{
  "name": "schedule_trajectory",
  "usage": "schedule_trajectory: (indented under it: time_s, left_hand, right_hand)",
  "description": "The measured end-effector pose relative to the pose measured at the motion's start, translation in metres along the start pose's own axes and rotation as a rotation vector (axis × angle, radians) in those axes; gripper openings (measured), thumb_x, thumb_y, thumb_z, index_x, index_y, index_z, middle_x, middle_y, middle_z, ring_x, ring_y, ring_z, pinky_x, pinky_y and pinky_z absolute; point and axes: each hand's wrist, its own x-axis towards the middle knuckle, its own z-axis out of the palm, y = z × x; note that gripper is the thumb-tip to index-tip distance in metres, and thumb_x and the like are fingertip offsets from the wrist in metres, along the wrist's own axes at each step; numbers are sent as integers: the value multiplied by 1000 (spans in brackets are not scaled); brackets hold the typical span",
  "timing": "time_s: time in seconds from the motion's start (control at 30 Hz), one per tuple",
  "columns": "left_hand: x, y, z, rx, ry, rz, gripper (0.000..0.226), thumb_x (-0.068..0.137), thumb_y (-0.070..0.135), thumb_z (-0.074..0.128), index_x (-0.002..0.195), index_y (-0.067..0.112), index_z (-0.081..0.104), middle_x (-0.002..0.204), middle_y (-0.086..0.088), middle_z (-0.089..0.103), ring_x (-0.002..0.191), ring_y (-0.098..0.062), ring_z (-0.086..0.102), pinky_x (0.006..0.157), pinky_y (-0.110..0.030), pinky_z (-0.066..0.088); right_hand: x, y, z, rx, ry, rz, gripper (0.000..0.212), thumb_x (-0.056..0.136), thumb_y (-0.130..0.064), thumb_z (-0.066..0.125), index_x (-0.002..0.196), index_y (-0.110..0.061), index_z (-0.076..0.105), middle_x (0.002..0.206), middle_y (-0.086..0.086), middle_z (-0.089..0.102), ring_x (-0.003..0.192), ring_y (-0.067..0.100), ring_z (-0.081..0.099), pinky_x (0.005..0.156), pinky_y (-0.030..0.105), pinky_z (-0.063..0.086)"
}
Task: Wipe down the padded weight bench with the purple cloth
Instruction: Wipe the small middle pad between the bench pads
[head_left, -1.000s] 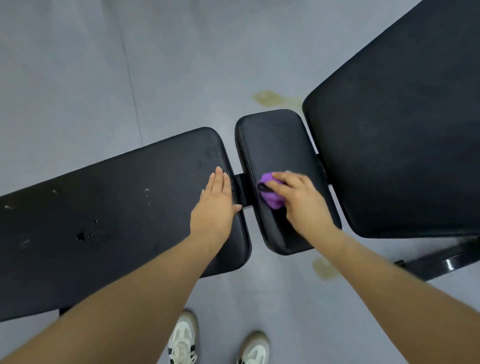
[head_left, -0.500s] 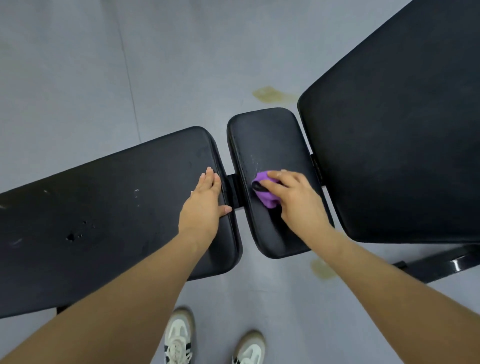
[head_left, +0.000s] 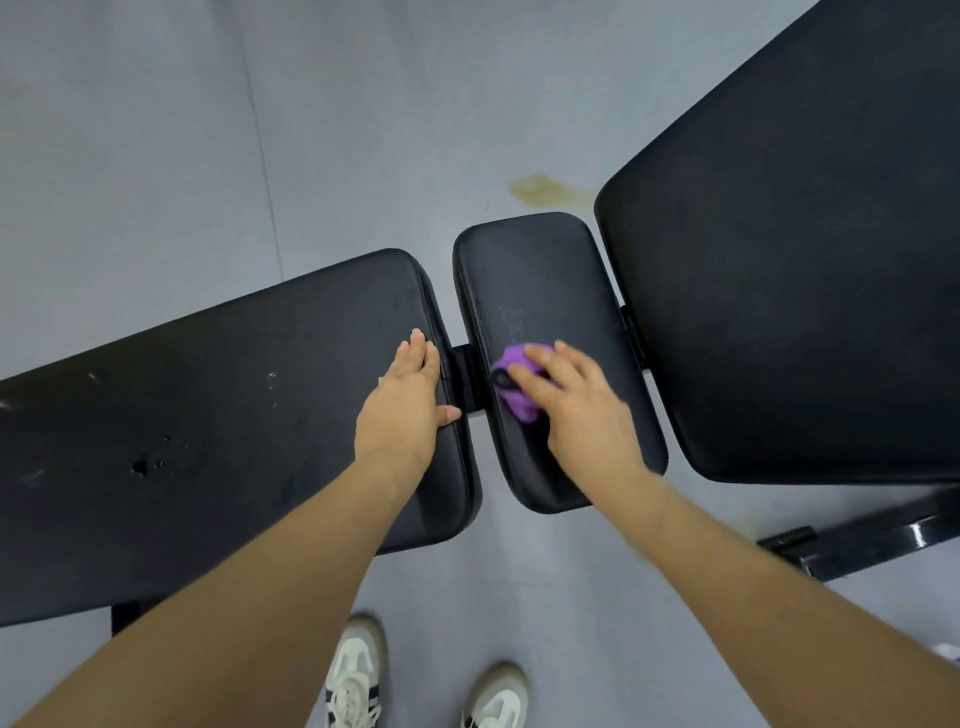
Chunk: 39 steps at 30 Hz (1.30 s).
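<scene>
The black padded weight bench has three pads: a long pad (head_left: 208, 415) at left, a small middle pad (head_left: 540, 280), and a large back pad (head_left: 789, 291) at right. My right hand (head_left: 582, 415) presses the bunched purple cloth (head_left: 511, 384) onto the middle pad, near its left edge. Most of the cloth is hidden under my fingers. My left hand (head_left: 405, 410) lies flat, fingers together, on the right end of the long pad and holds nothing. Small wet specks show on the middle pad above the cloth.
Grey floor (head_left: 311, 130) lies around the bench, with a yellowish stain (head_left: 537, 189) beyond the middle pad. A black metal frame bar (head_left: 872, 535) runs at lower right. My two white shoes (head_left: 353, 675) stand just below the pads. The long pad has scuffs and white flecks (head_left: 150, 462).
My right hand and the cloth have shifted slightly left and up along the middle pad. The left hand stays flat on the long pad.
</scene>
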Motion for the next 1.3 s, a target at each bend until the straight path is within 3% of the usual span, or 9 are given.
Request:
schedule_trajectory:
  time_s: [0.2,0.33,0.43,0.57,0.67,0.83,0.97,1.07,1.3]
  left_hand:
    - [0,1,0,24,2,7,75,91,25,58,150,12,13,160,0,-2,147,-15,4,114,-34,24]
    - [-1,4,-4,56,-8,6,76,92,26,57,150,11,12,160,-1,-2,147,-16,5,114,-31,24]
    - [-2,6,-5,57,-19,0,75,92,24,56,150,10,10,160,-2,-2,147,-16,5,114,-30,23]
    - [-1,6,-3,81,-5,5,76,92,26,55,150,10,10,160,-2,-2,147,-16,5,113,-31,25]
    - [0,3,0,86,14,5,75,92,27,56,150,10,10,160,-2,-2,147,-17,5,113,-32,26]
    - [-2,4,3,77,15,-2,75,93,24,54,150,8,8,159,-4,-5,147,-18,2,116,-34,22]
    - [-2,4,7,61,17,1,75,94,22,53,150,8,5,159,-4,-8,148,-18,-1,119,-36,18]
    - [0,1,10,72,28,10,75,95,24,52,150,8,4,159,-4,-9,147,-18,-1,119,-35,19]
    - [-3,-1,9,88,36,29,74,95,27,51,150,8,5,159,-4,-8,147,-17,0,118,-33,21]
  right_hand:
    - [57,-16,-9,101,-31,177,57,88,-2,52,141,-21,40,152,-2,27,143,29,16,98,42,43]
    - [-28,-15,3,48,-60,-46,59,67,1,76,120,-22,64,135,0,54,131,32,42,59,36,58]
    - [-51,-5,4,-42,-112,-93,68,42,-2,90,104,-24,72,118,0,66,115,30,55,37,26,47]
    - [-4,-2,-9,-26,-122,-80,46,89,-16,55,135,-24,51,149,-1,35,141,29,24,82,45,54]
    - [16,-7,-8,54,-97,46,44,95,-15,47,138,-23,47,151,-4,29,144,26,14,98,43,45]
    - [-59,-8,4,121,-39,-49,48,64,6,76,104,-19,73,124,1,61,124,34,51,52,39,57]
    - [-37,9,-5,160,-174,22,48,92,-7,50,131,-35,53,147,-15,34,143,14,18,88,37,49]
    - [-1,17,-9,186,6,148,52,92,-6,49,137,-32,46,148,-9,33,140,18,23,96,38,47]
    - [-78,-11,16,96,47,74,68,52,15,75,111,-19,70,122,3,63,114,34,58,53,36,59]
